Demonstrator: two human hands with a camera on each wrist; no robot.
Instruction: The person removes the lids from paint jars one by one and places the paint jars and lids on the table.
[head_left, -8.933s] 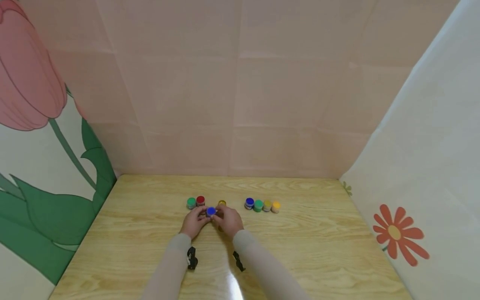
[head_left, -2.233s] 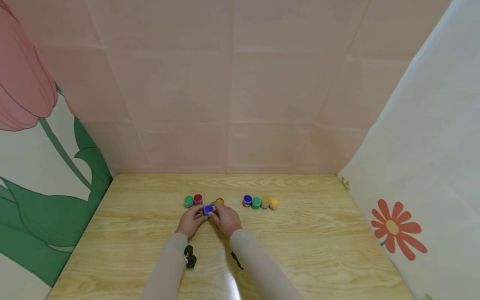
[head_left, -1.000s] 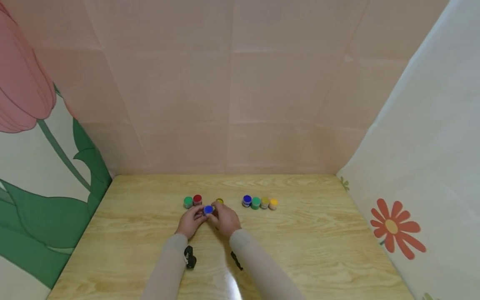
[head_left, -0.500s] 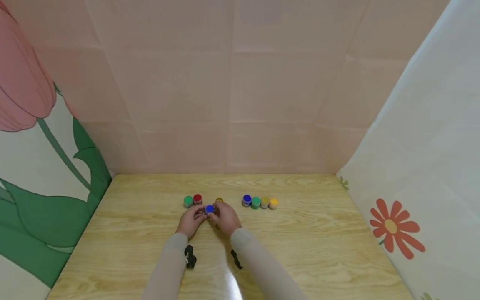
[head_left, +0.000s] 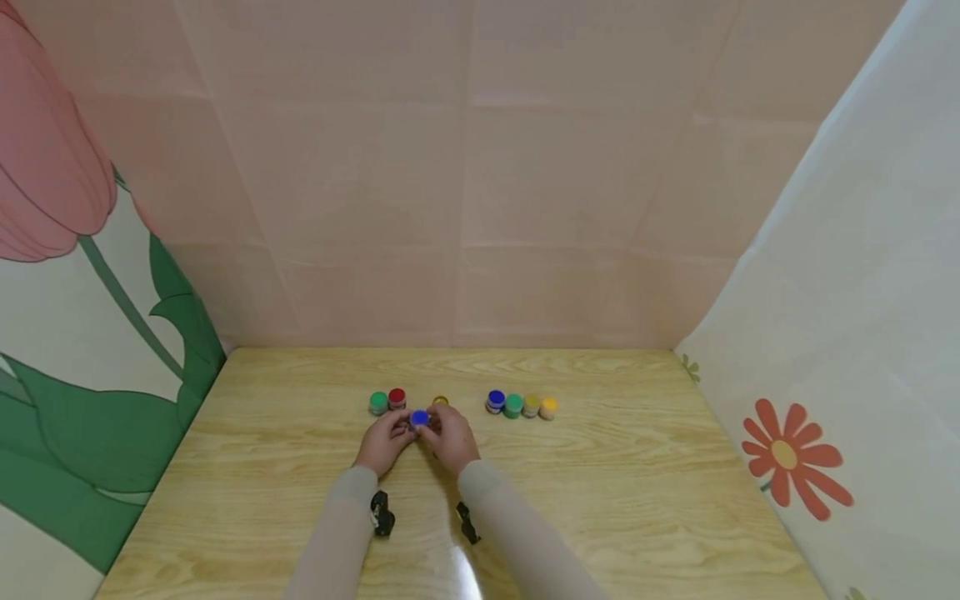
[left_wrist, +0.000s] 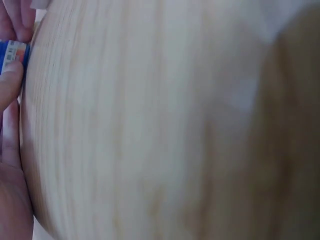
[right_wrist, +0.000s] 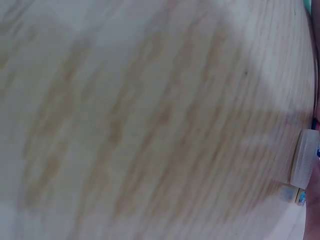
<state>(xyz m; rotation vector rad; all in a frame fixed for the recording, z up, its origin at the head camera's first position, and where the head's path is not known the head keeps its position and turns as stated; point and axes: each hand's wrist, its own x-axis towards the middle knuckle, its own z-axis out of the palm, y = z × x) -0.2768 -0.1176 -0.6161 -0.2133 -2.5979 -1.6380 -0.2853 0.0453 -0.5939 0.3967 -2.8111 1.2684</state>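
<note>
A small jar with a blue top (head_left: 419, 419), like a paint pot, is held between the fingertips of both hands near the middle of the table. My left hand (head_left: 381, 443) grips it from the left; in the left wrist view the thumb presses on the labelled side of the blue jar (left_wrist: 14, 51). My right hand (head_left: 453, 438) pinches it from the right. A whitish ridged cap (right_wrist: 303, 159) shows beside the right hand in the right wrist view. Just behind the right fingers stands a yellow-topped jar (head_left: 441, 401), partly hidden.
A green jar (head_left: 378, 403) and a red jar (head_left: 397, 398) stand left behind the hands. To the right, a row holds a blue jar (head_left: 496, 402), a green jar (head_left: 513, 406), a dull yellow jar (head_left: 531, 406) and an orange-yellow jar (head_left: 549, 408). Cloth walls surround the wooden table (head_left: 637, 475).
Both hands stay on the blue-topped jar throughout, with only slight shifts of the fingers and the jar. The standing jars keep their places; the head view has moved a little.
</note>
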